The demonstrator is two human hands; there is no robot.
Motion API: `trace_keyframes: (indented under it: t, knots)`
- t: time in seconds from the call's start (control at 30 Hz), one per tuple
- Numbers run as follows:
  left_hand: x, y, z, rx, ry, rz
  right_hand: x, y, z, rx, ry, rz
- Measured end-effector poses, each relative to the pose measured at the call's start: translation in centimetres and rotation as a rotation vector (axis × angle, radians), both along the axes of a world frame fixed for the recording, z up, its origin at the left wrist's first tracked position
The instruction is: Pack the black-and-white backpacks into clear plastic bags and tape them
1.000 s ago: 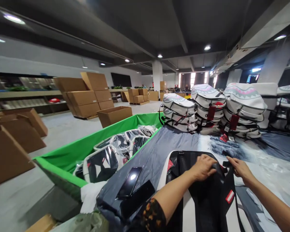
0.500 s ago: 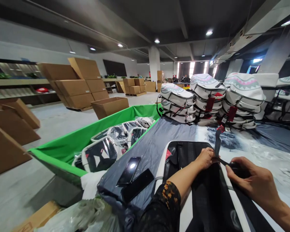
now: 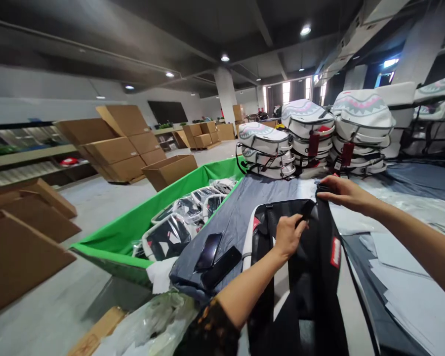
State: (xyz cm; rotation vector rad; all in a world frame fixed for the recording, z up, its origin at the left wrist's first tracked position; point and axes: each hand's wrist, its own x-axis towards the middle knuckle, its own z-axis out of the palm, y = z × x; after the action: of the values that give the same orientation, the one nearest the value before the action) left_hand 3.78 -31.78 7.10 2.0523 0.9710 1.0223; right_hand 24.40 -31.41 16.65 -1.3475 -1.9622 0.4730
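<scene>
A black and white backpack point(image 3: 281, 291) lies on the cloth-covered table with its black back panel facing up. My right hand point(image 3: 346, 193) grips the upper end of a black shoulder strap point(image 3: 324, 237), which runs down the bag's right side and carries a red label point(image 3: 335, 252). My left hand point(image 3: 289, 235) is over the upper back panel, its fingers curled together. Whatever lies between those fingertips is too blurred to name. A red tag point(image 3: 256, 224) shows at the bag's upper left corner.
Two dark phones point(image 3: 208, 251) lie left of the bag. Beyond the table's left edge, a green-lined bin point(image 3: 107, 249) holds several plastic-wrapped backpacks. Stacked white backpacks point(image 3: 361, 116) stand at the back. White sheets point(image 3: 411, 291) lie on the right; cardboard boxes point(image 3: 114, 155) stand on the floor.
My right hand has moved up and away, lifting the strap end, so its red label now shows. The left hand has drawn back left from the bag's upper right edge. The view has shifted.
</scene>
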Motion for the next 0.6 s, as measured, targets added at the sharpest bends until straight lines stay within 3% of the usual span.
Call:
trace_keyframes:
  t: [0.17, 0.27, 0.33, 0.43, 0.5, 0.6]
  knots:
    - [-3.6, -9.0, -3.0, -0.514, -0.236, -0.264, -0.5, 6.5, -5.5, 0.101, -0.296, -0.112]
    - [-5.3, -12.6, -2.5, -0.539, -0.003, -0.24, -1.6, 9.1, -8.8, 0.083, -0.359, -0.096]
    - [-6.5, -13.3, -1.4, -0.532, 0.198, -0.257, -1.7, 10.2, -10.6, 0.065, -0.388, -0.081]
    - [-8.0, -11.2, 0.5, -0.421, 0.411, -0.265, -1.0, 11.0, -12.5, 0.043, -0.398, -0.066]
    - [-8.4, -7.6, 1.0, -0.22, 0.519, -0.088, -0.6, 11.1, -13.4, 0.062, -0.398, -0.064]
    - [-8.2, 0.5, 0.5, 0.076, 0.568, 0.299, -0.8, 10.4, -14.4, 0.16, -0.393, -0.077]
